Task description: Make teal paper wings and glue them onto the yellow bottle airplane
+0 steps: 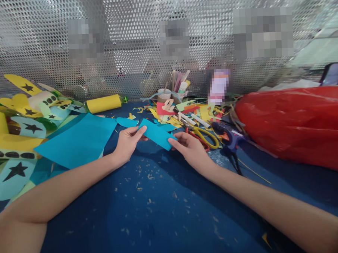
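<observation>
A small rectangular piece of blue paper [157,135] is stretched between my two hands above the table. My left hand [130,141] pinches its left end between thumb and fingers. At the lower right corner, my right hand [193,150] grips it the same way. Behind the paper lies a rounded blue paper cutout [126,122]. Larger blue sheets [80,139] rest to the left of my left hand. Close to my right hand are scissors with yellow handles [207,138] and another pair with red handles [197,140].
A blue glue gun [232,136] and a red plastic bag [294,124] sit at right. Colourful paper scraps [182,110] and a cup of sticks [165,95] stand at the back. Yellow paper-covered bottle planes [18,142] crowd the left. A perforated metal screen [137,42] rises behind the blue table [150,216].
</observation>
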Available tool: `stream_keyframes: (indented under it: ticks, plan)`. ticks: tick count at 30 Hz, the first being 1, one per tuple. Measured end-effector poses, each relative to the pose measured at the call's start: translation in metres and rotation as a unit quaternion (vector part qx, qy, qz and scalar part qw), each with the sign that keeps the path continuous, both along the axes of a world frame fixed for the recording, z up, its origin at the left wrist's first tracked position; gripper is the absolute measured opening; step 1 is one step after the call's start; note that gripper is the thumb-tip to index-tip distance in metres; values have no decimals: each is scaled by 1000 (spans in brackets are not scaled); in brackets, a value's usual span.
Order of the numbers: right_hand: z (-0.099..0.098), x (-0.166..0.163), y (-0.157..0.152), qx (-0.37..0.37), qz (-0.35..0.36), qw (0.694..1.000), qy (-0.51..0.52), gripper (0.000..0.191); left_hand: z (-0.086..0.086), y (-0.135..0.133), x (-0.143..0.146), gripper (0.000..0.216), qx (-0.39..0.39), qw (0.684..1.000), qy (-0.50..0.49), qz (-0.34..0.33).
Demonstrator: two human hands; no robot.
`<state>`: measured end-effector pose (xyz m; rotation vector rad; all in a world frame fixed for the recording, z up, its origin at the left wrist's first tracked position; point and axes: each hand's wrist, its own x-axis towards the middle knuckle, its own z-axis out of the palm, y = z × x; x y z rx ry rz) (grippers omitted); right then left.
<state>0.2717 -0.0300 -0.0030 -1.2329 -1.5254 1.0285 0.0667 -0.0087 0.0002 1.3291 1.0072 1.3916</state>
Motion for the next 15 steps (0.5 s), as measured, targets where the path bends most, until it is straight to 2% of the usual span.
stream_keyframes:
  ticks: [8, 15]
  plan:
    - [-2, 0, 1, 0, -14, 1000, 22, 44, 1, 0, 1, 26, 7, 1000, 1, 23]
    - [0, 0, 1, -39, -29, 997, 56, 44, -1, 1, -1, 30, 14, 999, 5, 34]
